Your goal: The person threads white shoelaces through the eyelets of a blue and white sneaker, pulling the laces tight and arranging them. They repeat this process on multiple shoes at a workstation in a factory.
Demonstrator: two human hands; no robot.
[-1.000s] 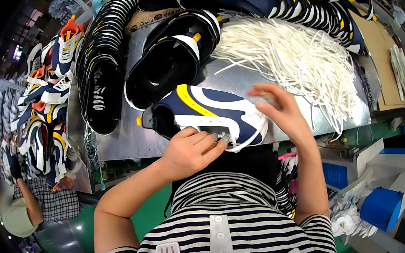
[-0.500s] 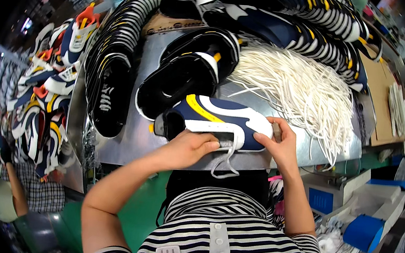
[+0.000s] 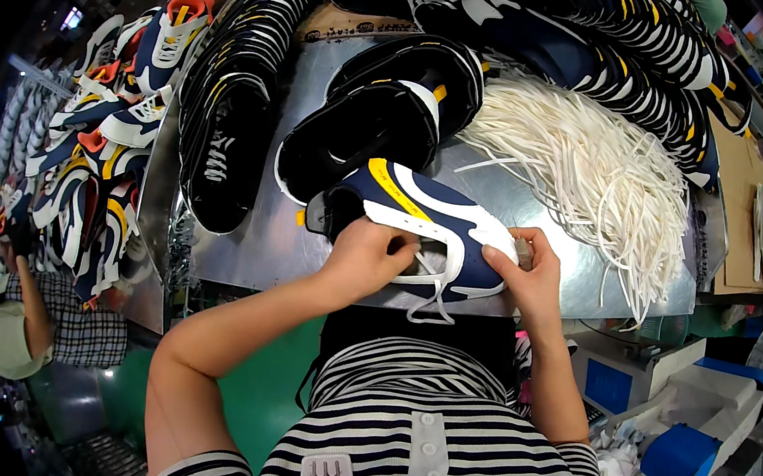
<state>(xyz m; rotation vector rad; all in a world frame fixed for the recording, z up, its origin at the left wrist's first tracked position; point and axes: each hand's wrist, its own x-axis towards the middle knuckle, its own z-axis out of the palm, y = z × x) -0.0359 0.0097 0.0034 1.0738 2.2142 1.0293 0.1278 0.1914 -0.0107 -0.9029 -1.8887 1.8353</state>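
- We see one metal-topped workbench (image 3: 551, 219), grey and shiny, bending across the middle of the view; below its near edge are a green floor and blue and white bins at the lower right.
- Rows of navy, white and yellow shoe uppers (image 3: 606, 48) arc along the far edge and down the left side, too many and too overlapped for us to count.
- One big heap of loose white laces (image 3: 593, 167) lies on the bench to the right of the shoe we hold.
- Two dark uppers (image 3: 376, 117) lie nested together just beyond that shoe.
- One rack of finished sneakers (image 3: 105, 125) stands off the left end, with a second person in a checked shirt (image 3: 74, 331) beneath it.
- One navy sneaker (image 3: 422, 210) with white and yellow stripes rests on the bench's near edge, between our hands.
- Our left hand (image 3: 365, 260) clasps its opening, fingers curled over the lace.
- Our right hand (image 3: 526, 276) grasps its right end.
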